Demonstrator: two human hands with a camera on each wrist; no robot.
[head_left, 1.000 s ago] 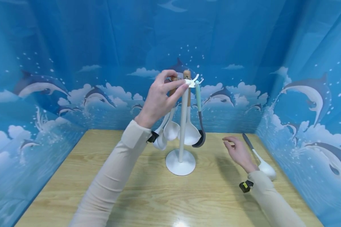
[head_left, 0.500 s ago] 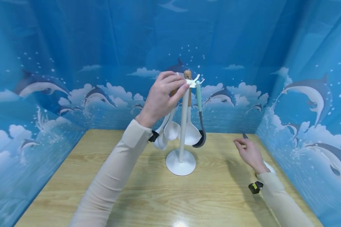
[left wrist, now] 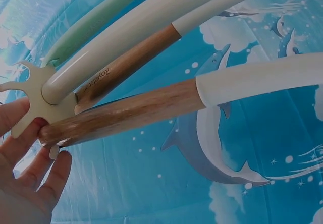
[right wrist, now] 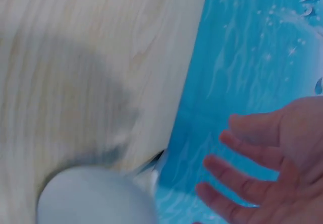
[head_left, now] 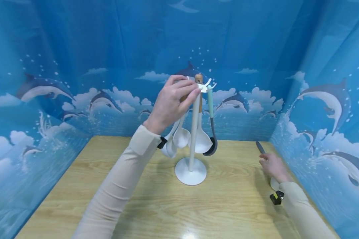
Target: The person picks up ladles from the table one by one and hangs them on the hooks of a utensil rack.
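Observation:
My left hand [head_left: 170, 103] pinches the top plate of a white utensil stand [head_left: 190, 177], with the thumb in front in the head view. Several utensils hang from the hooks, among them a white ladle [head_left: 201, 141] with a wooden handle and a dark ladle [head_left: 210, 103] with a mint-green handle. In the left wrist view, a wooden handle [left wrist: 131, 113] hangs close to the fingers. Over at the right, my right hand [head_left: 275, 167] is above a white ladle [right wrist: 96, 199] lying on the table. Its dark handle [head_left: 259, 147] points away. The right fingers are loosely spread, holding nothing.
The wood-grain table [head_left: 167, 212] is enclosed at the back and sides by a blue curtain [head_left: 245, 39] with dolphins. The lying ladle is near the table's right edge, close to the curtain.
My right hand has moved right, from left of the lying ladle to over it, covering part of it. My left hand still grips the stand's top.

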